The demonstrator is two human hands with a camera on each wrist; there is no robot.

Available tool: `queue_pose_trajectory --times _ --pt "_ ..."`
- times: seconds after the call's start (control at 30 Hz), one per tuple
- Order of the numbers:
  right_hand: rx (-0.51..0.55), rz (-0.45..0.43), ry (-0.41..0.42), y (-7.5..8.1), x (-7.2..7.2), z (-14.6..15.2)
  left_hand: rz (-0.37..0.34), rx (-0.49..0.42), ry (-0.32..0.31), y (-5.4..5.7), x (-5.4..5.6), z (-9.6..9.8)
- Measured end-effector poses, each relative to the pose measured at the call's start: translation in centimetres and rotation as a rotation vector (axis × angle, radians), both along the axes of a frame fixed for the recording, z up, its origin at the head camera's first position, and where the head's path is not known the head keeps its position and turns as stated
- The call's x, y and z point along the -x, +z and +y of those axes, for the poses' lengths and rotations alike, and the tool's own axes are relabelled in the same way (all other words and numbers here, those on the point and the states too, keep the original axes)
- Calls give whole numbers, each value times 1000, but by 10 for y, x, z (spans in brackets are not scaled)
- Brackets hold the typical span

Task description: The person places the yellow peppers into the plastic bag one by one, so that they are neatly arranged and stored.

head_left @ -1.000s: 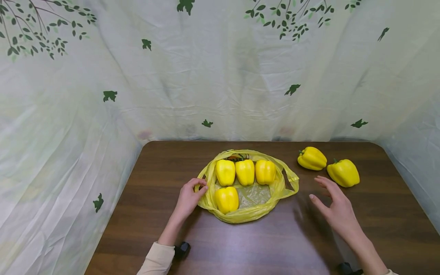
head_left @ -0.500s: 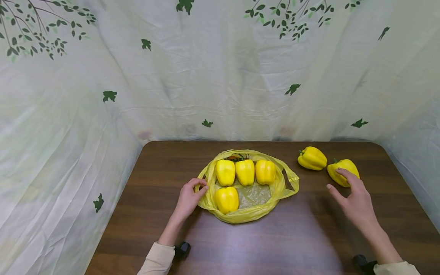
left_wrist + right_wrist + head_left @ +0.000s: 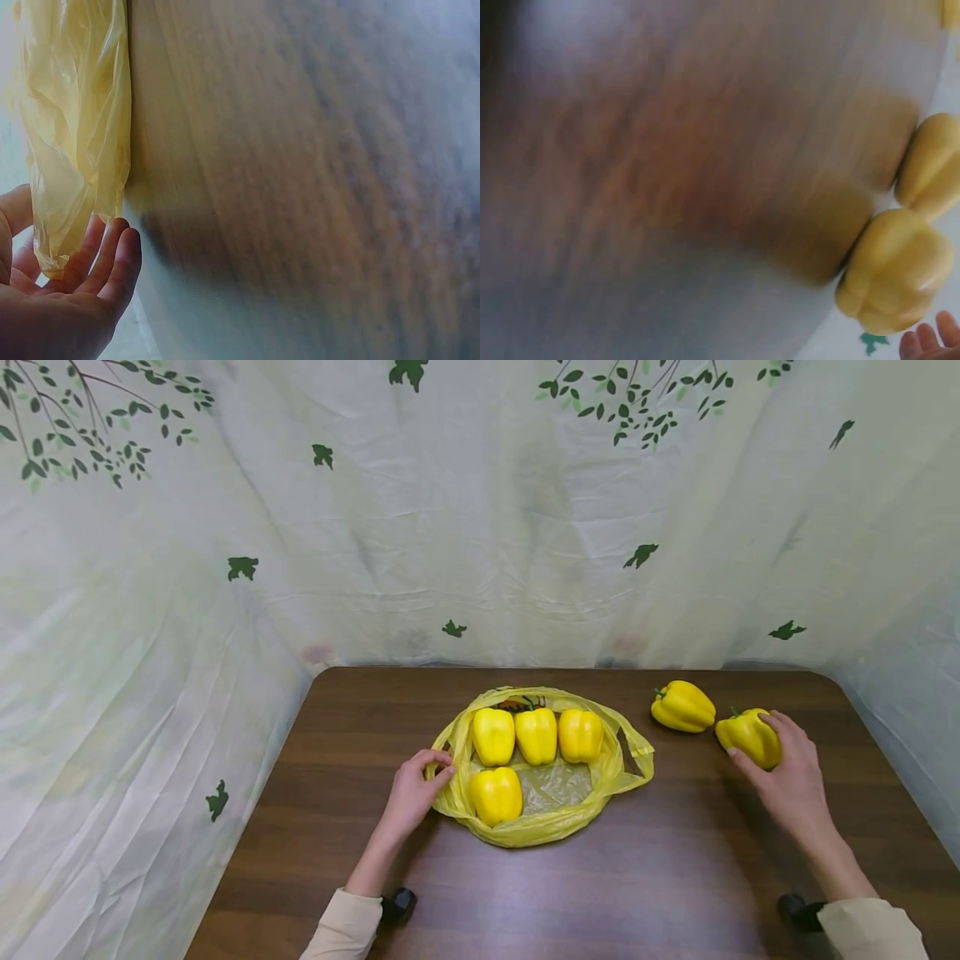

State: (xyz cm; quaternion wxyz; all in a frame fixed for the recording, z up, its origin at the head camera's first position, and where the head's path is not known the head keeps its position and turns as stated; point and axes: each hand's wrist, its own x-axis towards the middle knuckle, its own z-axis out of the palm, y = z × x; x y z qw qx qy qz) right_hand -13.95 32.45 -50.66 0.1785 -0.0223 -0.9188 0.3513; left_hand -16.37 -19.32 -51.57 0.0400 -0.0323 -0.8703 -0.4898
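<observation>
A yellow plastic bag (image 3: 551, 831) lies on the table with its mouth spread wide. Inside it are several yellow bell peppers (image 3: 496, 796), three of them in a row at the far side. My left hand (image 3: 411, 793) holds the bag's left edge; in the left wrist view, the fingers (image 3: 112, 262) curl about the thin plastic (image 3: 64, 150). At the right, my right hand (image 3: 793, 777) grips a yellow bell pepper (image 3: 746, 737) standing on the table, thumb at its near side and fingers over its right. In the right wrist view only fingertips show beside that pepper (image 3: 896, 270).
Another yellow bell pepper (image 3: 683, 707) lies just left of the gripped one, near the table's back edge. The brown wooden table (image 3: 555, 902) meets a pale curtain (image 3: 480, 527) with leaf prints behind and at both sides.
My right hand has moved right and forward, from beside the bag to the nearer right-hand pepper, and its fingers have come round it. My left hand stays at the bag's edge.
</observation>
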Motion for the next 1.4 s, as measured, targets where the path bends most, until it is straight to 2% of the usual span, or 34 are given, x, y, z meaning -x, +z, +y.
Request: queue_pose_trajectory --times 0.2,0.4,0.63,1.0,1.4 --pt "20 -70 -5 -3 10 9 -5 0 -2 0 0 0" --pt "-5 -137 -17 -3 18 16 -8 2 -2 -1 0 0" --pt "-31 -207 -31 -4 20 17 -5 5 -4 -1 0 0" --pt "20 -261 -44 -2 6 9 3 7 -5 0 0 1" --pt "116 -242 -69 -2 -18 -7 -7 -2 -3 0 -1 1"
